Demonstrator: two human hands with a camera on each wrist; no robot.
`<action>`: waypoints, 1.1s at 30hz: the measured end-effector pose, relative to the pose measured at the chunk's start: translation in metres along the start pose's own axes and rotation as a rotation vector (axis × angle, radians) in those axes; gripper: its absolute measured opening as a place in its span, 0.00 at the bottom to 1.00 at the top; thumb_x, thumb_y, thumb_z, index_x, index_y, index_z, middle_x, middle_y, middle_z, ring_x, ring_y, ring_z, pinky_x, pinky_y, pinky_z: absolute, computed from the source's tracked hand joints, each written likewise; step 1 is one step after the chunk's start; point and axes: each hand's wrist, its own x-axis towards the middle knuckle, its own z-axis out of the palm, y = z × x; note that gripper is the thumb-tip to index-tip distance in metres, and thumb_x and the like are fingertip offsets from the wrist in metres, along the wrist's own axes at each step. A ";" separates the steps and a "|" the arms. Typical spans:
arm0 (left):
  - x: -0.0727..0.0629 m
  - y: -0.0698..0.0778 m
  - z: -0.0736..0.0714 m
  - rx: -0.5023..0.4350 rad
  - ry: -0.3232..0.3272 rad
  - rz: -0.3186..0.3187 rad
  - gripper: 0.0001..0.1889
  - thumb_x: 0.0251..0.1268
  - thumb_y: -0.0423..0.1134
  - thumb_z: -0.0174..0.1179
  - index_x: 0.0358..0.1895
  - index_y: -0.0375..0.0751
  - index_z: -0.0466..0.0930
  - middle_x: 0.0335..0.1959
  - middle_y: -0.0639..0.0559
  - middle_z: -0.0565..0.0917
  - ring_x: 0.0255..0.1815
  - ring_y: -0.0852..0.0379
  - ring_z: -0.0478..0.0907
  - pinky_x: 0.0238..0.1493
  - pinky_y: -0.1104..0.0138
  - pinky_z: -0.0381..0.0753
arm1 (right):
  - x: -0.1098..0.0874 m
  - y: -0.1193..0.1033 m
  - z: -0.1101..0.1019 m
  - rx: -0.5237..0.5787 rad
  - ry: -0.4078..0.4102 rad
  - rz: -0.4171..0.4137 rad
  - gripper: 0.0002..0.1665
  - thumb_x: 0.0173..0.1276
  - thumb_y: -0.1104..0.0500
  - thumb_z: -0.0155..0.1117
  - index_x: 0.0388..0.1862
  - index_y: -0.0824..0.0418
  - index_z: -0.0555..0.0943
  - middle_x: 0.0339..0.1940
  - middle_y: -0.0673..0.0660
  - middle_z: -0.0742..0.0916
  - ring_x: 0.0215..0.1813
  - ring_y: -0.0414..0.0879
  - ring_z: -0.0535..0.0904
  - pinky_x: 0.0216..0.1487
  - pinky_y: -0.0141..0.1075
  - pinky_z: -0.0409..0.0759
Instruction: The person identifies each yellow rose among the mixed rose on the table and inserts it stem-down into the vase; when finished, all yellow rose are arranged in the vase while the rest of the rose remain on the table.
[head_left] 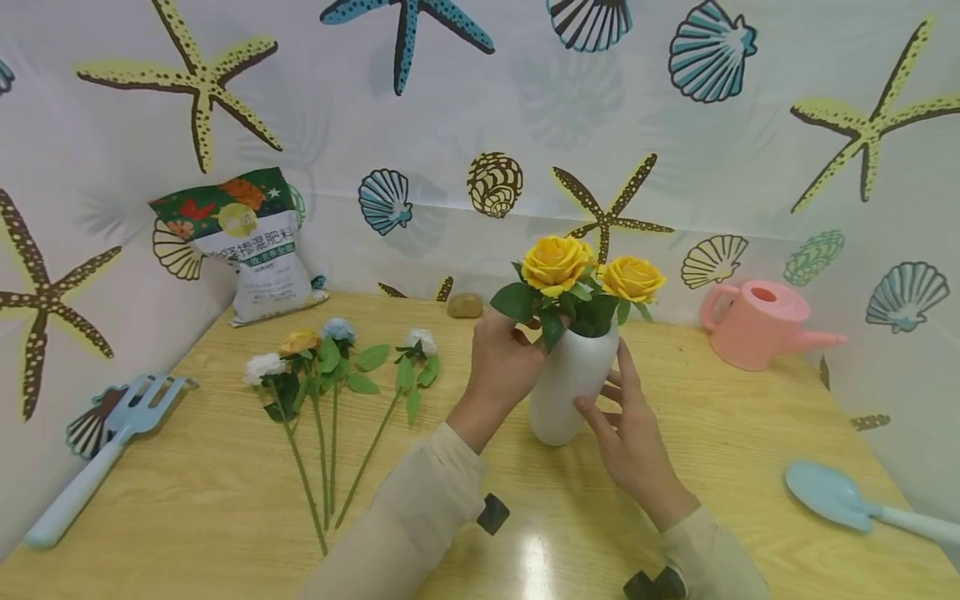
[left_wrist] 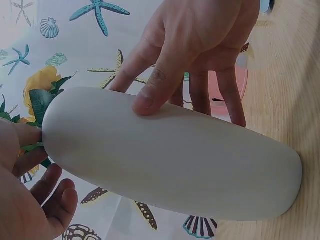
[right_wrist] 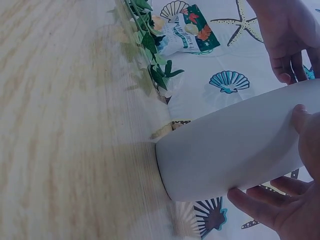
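A smooth white vase (head_left: 558,396) stands on the wooden table, its top leaning slightly right in the head view. Yellow roses (head_left: 555,265) with green leaves rise from its mouth. My left hand (head_left: 504,362) is at the rim, fingers curled among the leaves, pinching a rose stem; leaves partly hide the fingertips. In the left wrist view, green shows between those fingers (left_wrist: 31,162) beside the vase mouth. My right hand (head_left: 636,437) holds the vase's right side, thumb on the front and fingers spread behind. The right wrist view shows the vase base (right_wrist: 172,175) at the tabletop.
Several loose flowers (head_left: 326,375), white, orange and blue, lie left. A pale blue fork (head_left: 112,450) lies farther left, and a fertilizer bag (head_left: 258,250) leans on the backdrop. A stone (head_left: 465,306), pink watering can (head_left: 757,325) and blue trowel (head_left: 828,493) are also around.
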 end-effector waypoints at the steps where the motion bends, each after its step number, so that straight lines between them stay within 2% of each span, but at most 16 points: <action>1: -0.001 0.000 -0.001 -0.004 -0.001 0.002 0.12 0.60 0.32 0.71 0.47 0.37 0.85 0.40 0.44 0.86 0.38 0.46 0.82 0.30 0.70 0.80 | 0.000 0.000 0.000 0.000 0.001 0.000 0.54 0.75 0.57 0.62 0.85 0.45 0.37 0.70 0.71 0.75 0.64 0.68 0.79 0.52 0.58 0.85; 6: -0.007 -0.005 -0.010 -0.007 -0.018 0.030 0.11 0.62 0.30 0.69 0.47 0.39 0.84 0.39 0.44 0.86 0.39 0.47 0.83 0.33 0.65 0.83 | -0.001 0.001 0.000 -0.002 -0.005 0.012 0.54 0.75 0.56 0.62 0.85 0.45 0.37 0.71 0.70 0.75 0.65 0.68 0.78 0.53 0.58 0.84; 9: -0.010 -0.010 -0.021 0.014 -0.029 0.055 0.08 0.65 0.33 0.68 0.46 0.38 0.85 0.40 0.43 0.86 0.39 0.48 0.84 0.34 0.63 0.85 | -0.001 0.000 0.000 -0.001 -0.012 0.020 0.54 0.76 0.56 0.62 0.85 0.45 0.36 0.72 0.70 0.74 0.66 0.69 0.78 0.54 0.59 0.84; 11: -0.013 -0.014 -0.032 0.023 -0.030 0.040 0.08 0.66 0.35 0.68 0.45 0.37 0.85 0.40 0.43 0.86 0.38 0.49 0.84 0.35 0.63 0.85 | -0.001 -0.001 0.001 -0.002 -0.017 0.023 0.54 0.76 0.55 0.61 0.85 0.45 0.36 0.72 0.70 0.73 0.66 0.69 0.77 0.54 0.59 0.83; 13: -0.016 -0.019 -0.045 0.042 -0.023 -0.005 0.08 0.67 0.37 0.67 0.45 0.38 0.86 0.41 0.44 0.86 0.38 0.50 0.84 0.37 0.65 0.84 | -0.002 -0.001 0.001 0.003 -0.018 0.020 0.54 0.76 0.56 0.61 0.85 0.45 0.36 0.73 0.70 0.73 0.67 0.68 0.77 0.55 0.58 0.83; 16: -0.021 -0.030 -0.067 0.056 -0.015 -0.131 0.10 0.70 0.38 0.65 0.49 0.39 0.85 0.43 0.44 0.86 0.37 0.49 0.84 0.38 0.68 0.83 | -0.001 0.000 0.000 0.001 -0.016 0.015 0.54 0.76 0.57 0.62 0.85 0.46 0.36 0.72 0.70 0.73 0.67 0.67 0.76 0.55 0.58 0.83; 19: -0.026 -0.043 -0.092 0.073 -0.012 -0.266 0.11 0.73 0.39 0.62 0.53 0.40 0.83 0.44 0.44 0.85 0.35 0.48 0.84 0.35 0.68 0.82 | 0.000 0.000 -0.001 -0.001 -0.013 0.012 0.55 0.75 0.58 0.62 0.85 0.46 0.35 0.72 0.70 0.73 0.68 0.67 0.76 0.55 0.58 0.83; 22: -0.030 -0.056 -0.115 0.120 -0.004 -0.373 0.13 0.75 0.41 0.60 0.56 0.41 0.80 0.46 0.44 0.84 0.32 0.52 0.84 0.30 0.68 0.80 | 0.001 0.000 -0.002 -0.003 -0.013 0.008 0.55 0.75 0.57 0.62 0.85 0.46 0.35 0.72 0.70 0.73 0.67 0.67 0.76 0.55 0.58 0.83; 25: -0.036 -0.065 -0.138 0.198 -0.001 -0.435 0.15 0.76 0.42 0.58 0.60 0.42 0.77 0.49 0.46 0.83 0.30 0.57 0.83 0.28 0.68 0.78 | 0.001 0.000 -0.002 -0.006 -0.015 0.004 0.54 0.76 0.57 0.62 0.85 0.46 0.36 0.73 0.70 0.73 0.66 0.68 0.77 0.54 0.58 0.84; 33: -0.053 -0.080 -0.183 0.348 -0.016 -0.507 0.21 0.78 0.46 0.55 0.66 0.41 0.71 0.53 0.43 0.81 0.31 0.54 0.85 0.26 0.66 0.78 | 0.000 -0.001 -0.002 0.008 -0.019 0.009 0.54 0.76 0.58 0.61 0.85 0.46 0.36 0.72 0.70 0.73 0.67 0.67 0.77 0.54 0.58 0.84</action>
